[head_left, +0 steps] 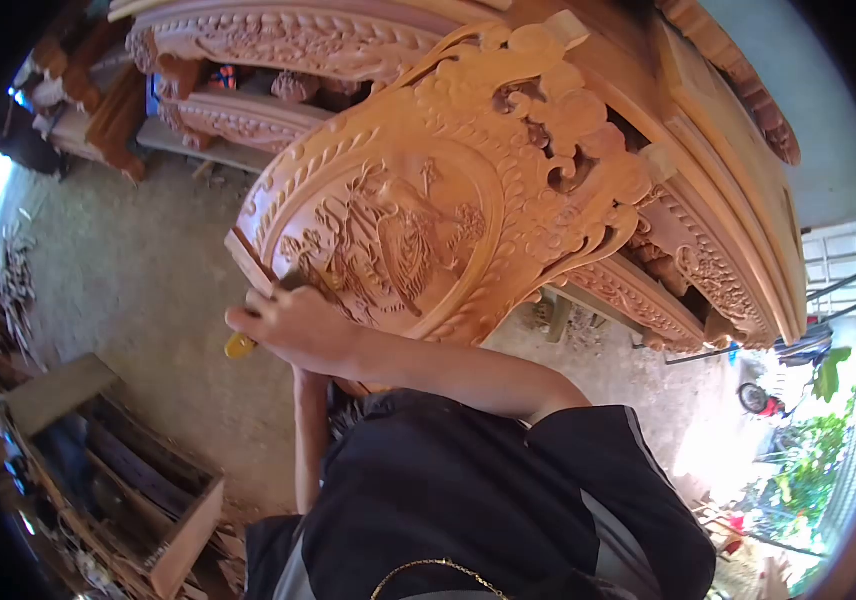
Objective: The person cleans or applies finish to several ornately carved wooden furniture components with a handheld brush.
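Observation:
A carved wooden panel [488, 210] stands tilted in front of me, with an oval relief of a bird and plants and a scrolled, pierced top. My right hand [298, 325] reaches across my body to the panel's lower left edge. Its fingers are closed round a yellow-handled tool [239, 346] that looks like a brush. The handle's end sticks out below the hand, and a dark tip shows just above the fingers, close to the relief. Of my left side only the forearm [309, 430] shows; the right arm hides that hand.
More carved wooden furniture parts [298, 40] are stacked behind the panel and to its right. At lower left lies a wooden frame [188, 540] beside scraps. Concrete floor [148, 260] shows on the left. Plants [808, 460] and a wheel [754, 399] are at the bright right side.

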`<action>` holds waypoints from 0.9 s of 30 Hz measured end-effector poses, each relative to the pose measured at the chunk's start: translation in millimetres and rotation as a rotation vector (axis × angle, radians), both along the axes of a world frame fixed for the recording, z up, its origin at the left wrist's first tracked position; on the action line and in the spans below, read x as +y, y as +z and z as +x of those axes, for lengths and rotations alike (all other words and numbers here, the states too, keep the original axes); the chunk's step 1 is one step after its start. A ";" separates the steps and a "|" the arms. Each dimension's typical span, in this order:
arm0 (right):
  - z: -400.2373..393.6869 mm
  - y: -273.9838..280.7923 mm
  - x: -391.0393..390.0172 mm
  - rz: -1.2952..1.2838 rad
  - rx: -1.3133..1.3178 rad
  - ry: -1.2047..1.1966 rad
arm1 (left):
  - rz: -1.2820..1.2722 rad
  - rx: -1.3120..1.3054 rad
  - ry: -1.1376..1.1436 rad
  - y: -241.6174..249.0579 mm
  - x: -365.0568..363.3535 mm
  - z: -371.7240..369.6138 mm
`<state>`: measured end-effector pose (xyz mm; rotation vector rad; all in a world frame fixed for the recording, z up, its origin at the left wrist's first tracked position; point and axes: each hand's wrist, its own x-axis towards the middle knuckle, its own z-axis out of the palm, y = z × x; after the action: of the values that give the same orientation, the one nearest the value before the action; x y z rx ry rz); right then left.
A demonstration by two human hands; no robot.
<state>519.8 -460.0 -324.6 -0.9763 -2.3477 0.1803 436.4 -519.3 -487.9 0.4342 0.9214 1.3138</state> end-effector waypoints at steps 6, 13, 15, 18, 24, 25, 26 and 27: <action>59.0 52.2 69.9 -0.452 0.283 -0.171 | -0.126 -0.187 0.070 0.1 14.0 -7.7; 232.5 183.0 132.5 0.483 -0.213 -0.997 | -0.115 -0.239 0.011 0.6 15.7 -9.9; 280.7 199.2 146.9 0.651 -0.083 -1.120 | -0.144 -0.231 0.043 -13.9 15.5 -13.6; 339.2 220.4 155.2 0.066 -0.023 -0.895 | -0.234 -0.183 0.005 -11.8 18.7 -13.6; 381.7 193.9 178.3 -0.355 -0.333 -1.010 | -0.257 -0.180 -0.014 -1.9 25.3 -12.8; 391.5 191.8 180.6 -0.455 -0.156 -0.883 | -0.246 -0.188 -0.034 -2.2 24.0 -12.3; 399.9 190.5 185.8 -0.551 0.022 -0.750 | -0.247 -0.223 -0.066 -3.4 23.7 -13.8; 384.8 196.8 182.3 -0.547 0.015 -0.737 | -0.244 -0.228 -0.053 -7.9 25.5 -15.0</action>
<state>904.6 -277.7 -127.8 -2.0132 -1.7912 0.5383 421.4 -493.9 -495.8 0.1157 0.8585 1.1581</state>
